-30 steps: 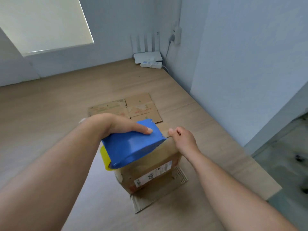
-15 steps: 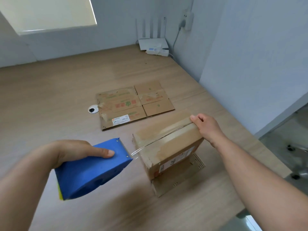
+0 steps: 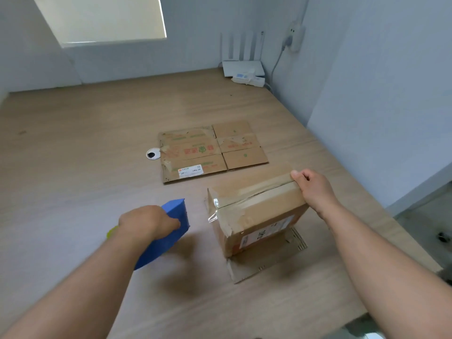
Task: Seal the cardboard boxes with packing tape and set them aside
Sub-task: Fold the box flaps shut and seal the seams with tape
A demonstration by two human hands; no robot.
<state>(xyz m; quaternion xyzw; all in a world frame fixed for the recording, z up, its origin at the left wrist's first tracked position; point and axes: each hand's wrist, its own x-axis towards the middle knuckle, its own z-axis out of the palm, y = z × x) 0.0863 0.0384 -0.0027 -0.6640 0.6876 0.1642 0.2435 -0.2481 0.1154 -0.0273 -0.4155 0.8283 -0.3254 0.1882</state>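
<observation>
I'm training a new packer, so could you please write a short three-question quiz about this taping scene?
1. True or false: the left hand holds the blue tape dispenser clear of the cardboard box.
2. Where does the right hand rest? A) on the box's far top edge B) on the flattened carton C) on the router
3. Fill in: a loose end of clear ____ hangs at the box's near-left corner.

Key: 1 true; 2 A; 3 tape.
</observation>
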